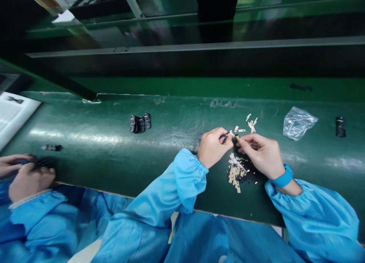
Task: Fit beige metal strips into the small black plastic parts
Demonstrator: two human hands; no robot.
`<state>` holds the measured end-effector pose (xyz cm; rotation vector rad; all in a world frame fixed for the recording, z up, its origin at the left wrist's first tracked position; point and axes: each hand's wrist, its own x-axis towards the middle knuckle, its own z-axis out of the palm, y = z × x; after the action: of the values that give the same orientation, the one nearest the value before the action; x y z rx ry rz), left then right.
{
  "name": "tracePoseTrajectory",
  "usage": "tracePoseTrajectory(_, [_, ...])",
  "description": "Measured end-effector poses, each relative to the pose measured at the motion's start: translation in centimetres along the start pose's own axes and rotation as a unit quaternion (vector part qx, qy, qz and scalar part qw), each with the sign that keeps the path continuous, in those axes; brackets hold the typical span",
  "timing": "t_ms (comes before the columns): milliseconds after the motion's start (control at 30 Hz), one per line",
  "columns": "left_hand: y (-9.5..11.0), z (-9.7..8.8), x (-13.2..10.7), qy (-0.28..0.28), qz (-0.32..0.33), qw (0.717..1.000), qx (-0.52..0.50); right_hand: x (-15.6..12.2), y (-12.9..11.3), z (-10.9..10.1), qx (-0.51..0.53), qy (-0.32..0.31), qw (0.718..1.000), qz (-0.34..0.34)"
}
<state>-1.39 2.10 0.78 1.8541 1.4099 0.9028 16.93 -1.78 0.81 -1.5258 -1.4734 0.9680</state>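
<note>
Cream strips (235, 173): heaped on the counter just below my hands, mixed with dark pieces (252, 173); thin, light and probably a little springy, so I'd take one by its long edges.
Left hand (213, 147): fingers pinched on a slim dark tool (224, 135), its tip beside a pale bit.
Right hand (261, 154): thumb and fingertips clamped on a small dark-and-yellow piece (236, 137), right between my two hands; likely stiff and easily dropped, best gripped at its end.
Counter (111, 160): green, smooth, scuffed, shining in streaks; a crumpled clear bag (299, 123) lies off to my right.
Room: a pale rail (199, 47) runs behind; a co-worker's hand (31, 181) works at far left.
</note>
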Motion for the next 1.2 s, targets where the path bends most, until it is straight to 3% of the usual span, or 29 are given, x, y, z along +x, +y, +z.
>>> tracePoseTrajectory(100, [-0.4,-0.6,0.3,0.001,-0.029,0.999,0.04,0.4,0.1,-0.4,0.028,0.022,0.999,0.014])
tracePoseTrajectory(233, [-1.0,-0.9,0.3,-0.01,-0.005,0.996,0.087,0.6,0.4,-0.6,0.01,0.006,1.0,0.011])
tracePoseTrajectory(500, [-0.2,-0.9,0.3,-0.114,0.008,0.988,-0.104,0.4,-0.4,-0.6,-0.106,-0.013,0.991,-0.086])
tracePoseTrajectory(600, [0.0,-0.9,0.3,-0.106,-0.013,0.989,-0.103,0.4,-0.8,-0.5,-0.122,-0.003,0.986,-0.111])
tracePoseTrajectory(733, [0.0,-0.7,0.2,-0.08,-0.014,0.992,-0.101,0.2,-1.2,-0.4,-0.167,0.082,0.97,-0.159])
tracePoseTrajectory(933, [-0.2,-0.6,0.0,-0.071,0.047,0.993,-0.082,0.1,-0.6,-0.2,-0.149,0.016,0.969,-0.196])
tracePoseTrajectory(1200, [-0.4,-0.3,-0.2,-0.086,0.059,0.992,-0.065,-0.1,-0.4,0.2,-0.17,0.022,0.967,-0.186])
